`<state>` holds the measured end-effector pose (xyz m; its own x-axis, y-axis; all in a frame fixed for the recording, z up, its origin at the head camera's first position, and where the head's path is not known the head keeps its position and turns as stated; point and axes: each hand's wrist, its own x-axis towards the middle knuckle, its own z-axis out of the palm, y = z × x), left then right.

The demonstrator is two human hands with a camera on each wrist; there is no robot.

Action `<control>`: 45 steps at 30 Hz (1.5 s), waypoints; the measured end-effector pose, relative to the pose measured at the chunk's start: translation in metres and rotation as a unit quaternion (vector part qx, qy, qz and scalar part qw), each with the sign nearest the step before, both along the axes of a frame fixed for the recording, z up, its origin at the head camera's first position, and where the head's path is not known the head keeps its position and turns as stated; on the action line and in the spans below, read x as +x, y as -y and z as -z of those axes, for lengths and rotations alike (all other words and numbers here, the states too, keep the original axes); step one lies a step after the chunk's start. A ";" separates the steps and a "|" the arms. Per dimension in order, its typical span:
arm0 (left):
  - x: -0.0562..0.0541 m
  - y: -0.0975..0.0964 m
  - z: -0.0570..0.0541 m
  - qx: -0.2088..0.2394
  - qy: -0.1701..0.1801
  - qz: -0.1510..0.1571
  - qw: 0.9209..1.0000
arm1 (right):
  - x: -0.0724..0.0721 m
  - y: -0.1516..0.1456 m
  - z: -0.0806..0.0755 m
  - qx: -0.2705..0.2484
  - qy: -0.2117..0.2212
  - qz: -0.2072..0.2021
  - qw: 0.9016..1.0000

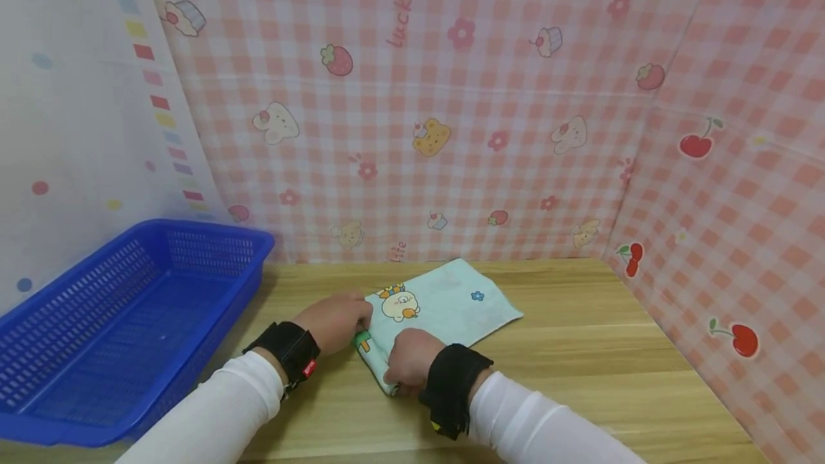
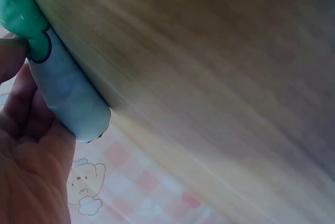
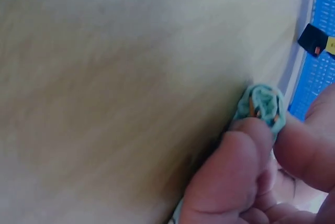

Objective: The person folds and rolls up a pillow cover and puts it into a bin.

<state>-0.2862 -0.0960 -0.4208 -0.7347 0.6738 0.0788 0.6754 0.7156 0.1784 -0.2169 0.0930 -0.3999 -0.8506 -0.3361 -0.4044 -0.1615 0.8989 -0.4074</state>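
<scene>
A light blue cloth (image 1: 445, 292) printed with cartoon figures lies on the table, its near left edge wound into a roll. My left hand (image 1: 336, 322) grips the far end of that roll. In the left wrist view, the thumb presses beside a green print on the roll (image 2: 73, 90) and the fingers sit behind it. My right hand (image 1: 412, 358) pinches the near end between thumb and fingers. The right wrist view shows the spiral layers of the rolled end (image 3: 267, 101). Beyond the hands, the rest of the cloth spreads flat toward the back right.
To the left stands a blue plastic basket (image 1: 238, 292) with perforated sides. A pink checked fabric wall (image 1: 399, 185) rises behind the wooden table (image 1: 580, 378), with another at the right. White patterned fabric (image 1: 77, 127) hangs behind the basket.
</scene>
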 end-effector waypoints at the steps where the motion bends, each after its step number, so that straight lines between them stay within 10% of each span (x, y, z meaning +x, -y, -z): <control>1: 0.000 0.000 0.001 0.004 -0.010 0.002 1.000 | 0.000 -0.001 0.001 -0.005 0.003 0.005 1.000; 7: -0.001 0.002 0.005 -0.002 -0.048 0.017 0.999 | -0.001 -0.005 0.006 -0.076 0.025 0.099 0.992; 17: -0.001 0.012 0.006 -0.017 0.017 0.054 0.998 | 0.020 0.014 0.005 0.046 -0.182 -0.029 0.982; 28: 0.001 0.015 0.004 -0.019 0.021 0.050 0.998 | 0.027 0.025 0.009 0.120 -0.228 -0.047 0.965; 45: -0.003 0.005 -0.001 -0.027 0.075 0.001 0.997 | 0.006 -0.004 0.011 -0.065 -0.042 0.046 0.996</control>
<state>-0.2888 -0.1014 -0.4195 -0.7341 0.6756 -0.0686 0.6456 0.7257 0.2377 -0.2106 0.0966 -0.4107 -0.9093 -0.3006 -0.2878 -0.1199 0.8515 -0.5105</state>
